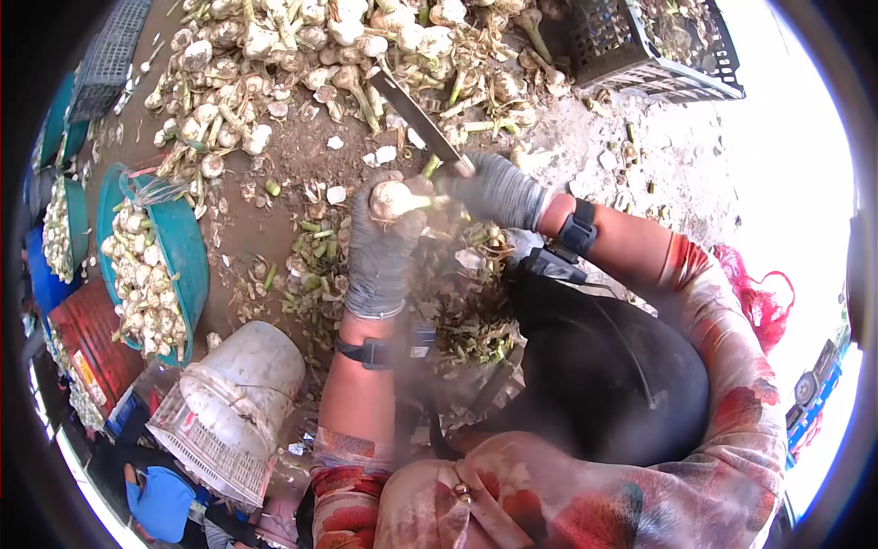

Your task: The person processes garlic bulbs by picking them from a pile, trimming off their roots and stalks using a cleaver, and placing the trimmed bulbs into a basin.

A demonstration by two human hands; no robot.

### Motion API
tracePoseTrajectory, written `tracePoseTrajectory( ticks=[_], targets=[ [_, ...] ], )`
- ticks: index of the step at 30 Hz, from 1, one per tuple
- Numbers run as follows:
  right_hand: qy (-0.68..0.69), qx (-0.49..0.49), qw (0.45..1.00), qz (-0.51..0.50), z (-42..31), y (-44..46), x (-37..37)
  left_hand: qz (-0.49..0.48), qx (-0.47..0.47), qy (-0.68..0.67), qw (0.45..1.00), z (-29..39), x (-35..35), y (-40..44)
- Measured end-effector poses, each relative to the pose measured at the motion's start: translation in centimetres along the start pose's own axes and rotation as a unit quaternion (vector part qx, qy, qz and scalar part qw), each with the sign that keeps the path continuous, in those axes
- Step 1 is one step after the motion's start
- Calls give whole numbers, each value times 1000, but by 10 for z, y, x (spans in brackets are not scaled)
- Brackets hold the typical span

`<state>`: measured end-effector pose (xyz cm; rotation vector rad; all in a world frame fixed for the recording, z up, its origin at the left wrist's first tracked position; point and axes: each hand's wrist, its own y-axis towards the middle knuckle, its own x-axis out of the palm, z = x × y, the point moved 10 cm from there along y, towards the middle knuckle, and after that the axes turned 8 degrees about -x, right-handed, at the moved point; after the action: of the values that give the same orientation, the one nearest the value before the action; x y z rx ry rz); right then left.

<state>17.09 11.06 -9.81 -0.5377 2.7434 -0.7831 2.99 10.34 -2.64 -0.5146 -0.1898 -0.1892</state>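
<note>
Wrapped in a grey glove, my left hand [377, 252] is closed around a garlic bulb [393, 200], whose short green stem points toward my other hand. My right hand [498, 190], gloved too, grips a knife [416, 119] with its long blade angled up and to the left, over the edge of the garlic heap. The knife's handle is mostly hidden in my fingers. Cut green stems and dry husks [320, 265] litter the ground beneath both hands.
A large heap of garlic [311, 46] lies ahead, beside a black crate [658, 73]. To the left are a teal tub of garlic bulbs [178, 238], a white bucket [242, 366] and a red container [96, 334]. Another person in blue [163, 503] is at lower left.
</note>
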Motion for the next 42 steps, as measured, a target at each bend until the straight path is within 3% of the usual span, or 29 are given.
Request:
tracePoseTrajectory(
  ticks=[1, 2, 4, 6, 8, 10, 11, 16, 17, 18, 20, 21, 22, 23, 24, 25, 26, 28, 29, 31, 32, 33, 35, 37, 38, 40, 42],
  targets=[
    [-51, -155, 985, 61, -28, -7, -15, 2, 1, -1, 1000, -3, -5, 2],
    [-52, -155, 985, 59, -25, -13, -21, 0, 7, 49, 999, -4, -8, 5],
    [-305, -310, 900, 34, -80, -44, -20, -4, 8, 96, 995, -19, -20, 4],
    [-367, -318, 874, -33, -86, -63, -4, -52, 56, 344, 936, -50, -28, 3],
    [-359, -343, 868, -30, -92, -68, -1, -77, 81, 460, 881, -59, -29, -2],
    [-375, -335, 863, -39, -81, -65, 4, -81, 11, 392, 916, -68, -39, -3],
    [-390, -329, 858, -49, -76, -62, 7, -15, 115, 385, 916, -48, -38, -8],
    [-401, -316, 858, -56, -50, -53, 12, -3, 43, 193, 980, -25, -25, -13],
    [-411, -306, 857, -58, -41, -47, 10, -4, 88, 285, 954, -21, -25, -16],
    [-411, -307, 856, -56, -41, -43, 5, 18, 61, 271, 961, -10, -21, -19],
    [-425, -91, 900, -24, -6, -20, -37, 63, 8, 236, 970, 11, -13, -25],
    [-431, -75, 899, 3, 20, -15, -59, 98, -43, 16, 994, 8, -31, -31],
    [-439, -64, 896, 27, 50, -12, -81, 104, 37, 259, 959, 49, -40, -31],
    [-428, -85, 897, 77, 56, -17, -100, 151, 122, 479, 856, 89, -48, -35],
    [-414, -98, 896, 127, 59, -28, -115, 160, 146, 210, 953, 109, -112, -31],
    [-393, -36, 904, 161, 57, -39, -128, 153, 203, -72, 964, 128, -176, -28],
    [-397, -21, 897, 192, 57, -47, -139, 126, 232, -249, 932, 156, -208, -28],
    [-347, -9, 905, 247, 59, -59, -152, 170, 220, -237, 931, 155, -221, -14],
    [-346, -6, 904, 251, 60, -61, -151, 215, 211, -223, 927, 150, -230, -6],
    [-277, -48, 916, 285, 56, -62, -149, 160, 97, -83, 979, 92, -148, 45],
    [-239, -86, 929, 271, 61, -57, -143, 98, 29, 69, 992, 54, -95, 74],
    [-260, -75, 931, 245, 52, -55, -137, 58, 61, 212, 974, 26, -37, 86],
    [-281, -71, 932, 219, 27, -57, -125, 43, 4, 445, 894, -53, 19, 123],
    [-290, -46, 936, 196, 34, -50, -117, 116, -5, 648, 752, -69, 40, 145],
    [-288, -31, 940, 181, 37, -48, -114, 114, -5, 646, 755, -71, 40, 154],
    [-302, -58, 939, 155, 32, -47, -107, -9, -153, 520, 841, -89, 39, 161],
    [-340, -96, 926, 135, 31, -43, -98, 25, -148, 566, 811, -95, 25, 152]
  ],
)
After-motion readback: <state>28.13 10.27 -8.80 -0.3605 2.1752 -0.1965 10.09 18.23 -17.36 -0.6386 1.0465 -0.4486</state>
